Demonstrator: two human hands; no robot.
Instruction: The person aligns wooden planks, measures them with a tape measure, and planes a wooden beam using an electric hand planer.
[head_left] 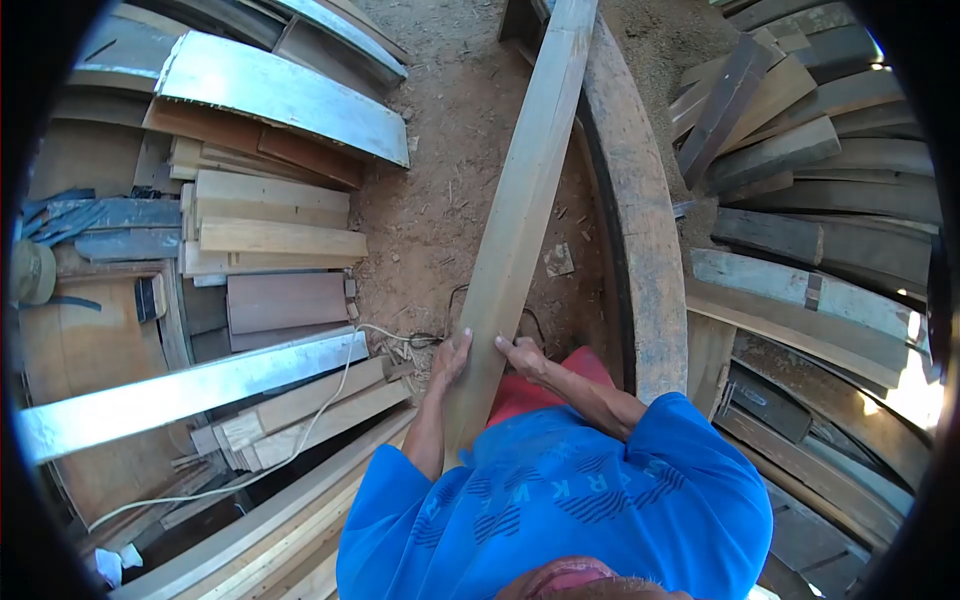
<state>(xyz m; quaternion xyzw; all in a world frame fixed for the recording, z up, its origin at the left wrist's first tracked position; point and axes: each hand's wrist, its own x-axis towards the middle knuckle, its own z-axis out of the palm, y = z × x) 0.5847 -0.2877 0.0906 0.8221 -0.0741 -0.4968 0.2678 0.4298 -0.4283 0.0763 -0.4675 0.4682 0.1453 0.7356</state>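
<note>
A long wooden plank (520,205) runs from my waist up to the top of the view, its far end reaching the upper edge. My left hand (453,357) grips its left edge, thumb toward the upper face. Opposite, my right hand (524,358) holds the right edge with the thumb on the wood; the other fingers are partly hidden beneath. To the right of the plank stands a long worn wooden beam or bench (640,210), which the plank's far part overlaps. A dark cord (455,300) shows beside and behind the plank near my hands.
Stacked boards (275,215) fill the left, with a shiny white panel (280,95) above and a pale strip (200,385) below. A white cable (345,375) crosses there. Timber piles (820,230) line the right. Wood chips litter the dirt floor (430,200).
</note>
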